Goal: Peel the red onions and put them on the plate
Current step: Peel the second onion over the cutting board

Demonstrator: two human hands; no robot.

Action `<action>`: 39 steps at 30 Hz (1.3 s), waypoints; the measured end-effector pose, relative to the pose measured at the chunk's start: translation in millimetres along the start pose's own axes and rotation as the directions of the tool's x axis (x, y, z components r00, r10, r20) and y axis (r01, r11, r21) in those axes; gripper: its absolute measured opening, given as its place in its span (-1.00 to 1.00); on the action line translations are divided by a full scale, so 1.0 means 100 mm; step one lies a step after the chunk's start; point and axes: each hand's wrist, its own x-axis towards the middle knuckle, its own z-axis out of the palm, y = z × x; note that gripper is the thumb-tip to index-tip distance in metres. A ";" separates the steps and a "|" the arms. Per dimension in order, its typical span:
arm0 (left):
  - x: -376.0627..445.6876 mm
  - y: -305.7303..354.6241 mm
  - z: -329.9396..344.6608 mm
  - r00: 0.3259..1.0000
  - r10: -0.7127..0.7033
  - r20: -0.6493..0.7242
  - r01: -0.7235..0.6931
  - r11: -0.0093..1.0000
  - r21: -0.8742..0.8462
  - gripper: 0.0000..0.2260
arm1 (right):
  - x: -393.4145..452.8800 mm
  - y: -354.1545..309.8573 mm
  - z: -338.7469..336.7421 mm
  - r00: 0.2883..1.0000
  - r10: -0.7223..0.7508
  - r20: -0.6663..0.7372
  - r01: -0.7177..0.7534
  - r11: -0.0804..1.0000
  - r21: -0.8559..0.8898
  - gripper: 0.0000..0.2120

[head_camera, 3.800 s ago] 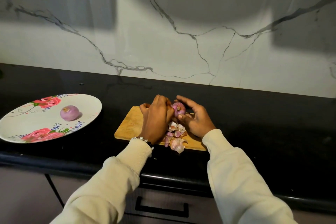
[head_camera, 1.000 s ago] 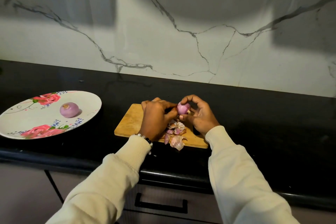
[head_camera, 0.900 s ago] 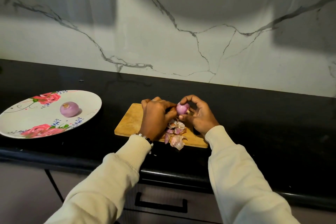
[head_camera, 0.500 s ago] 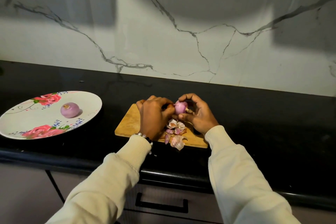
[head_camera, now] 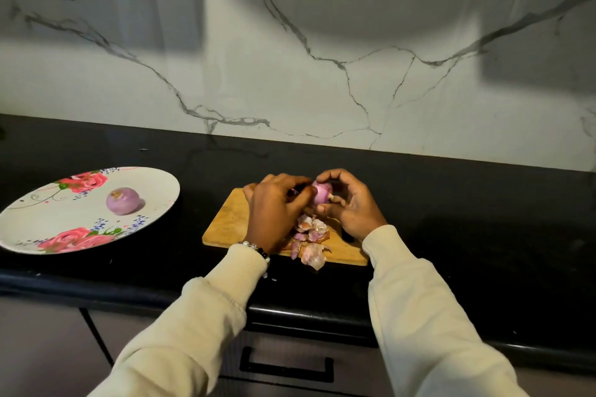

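Little has shifted since a moment ago: both hands still work one red onion above the cutting board at frame centre. Left hand pinches its skin; right hand cups it. Peels lie below. Another peeled onion sits on the plate, left on the counter.

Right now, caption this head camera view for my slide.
Both hands peel a red onion over a cutting board; one peeled onion waits on the floral plate.

A plate lies on the counter, left of a cutting board. One onion sits on the plate. Peels lie on the board's near edge.
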 end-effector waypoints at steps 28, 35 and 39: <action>-0.01 0.10 -0.01 0.995 -0.079 0.059 0.073 0.993 0.093 -0.93 | 0.02 0.02 0.07 0.999 -0.015 -0.036 0.014 1.000 -0.028 -0.50; 0.01 0.09 -0.03 0.977 -0.211 0.014 0.210 0.976 0.048 -0.96 | 0.02 -0.01 0.06 0.998 -0.024 -0.052 0.030 0.995 0.100 -0.50; 0.03 0.10 -0.03 0.960 -0.278 0.032 0.276 0.959 0.060 -0.97 | 0.01 -0.04 0.07 0.999 -0.010 -0.045 0.016 0.992 0.124 -0.49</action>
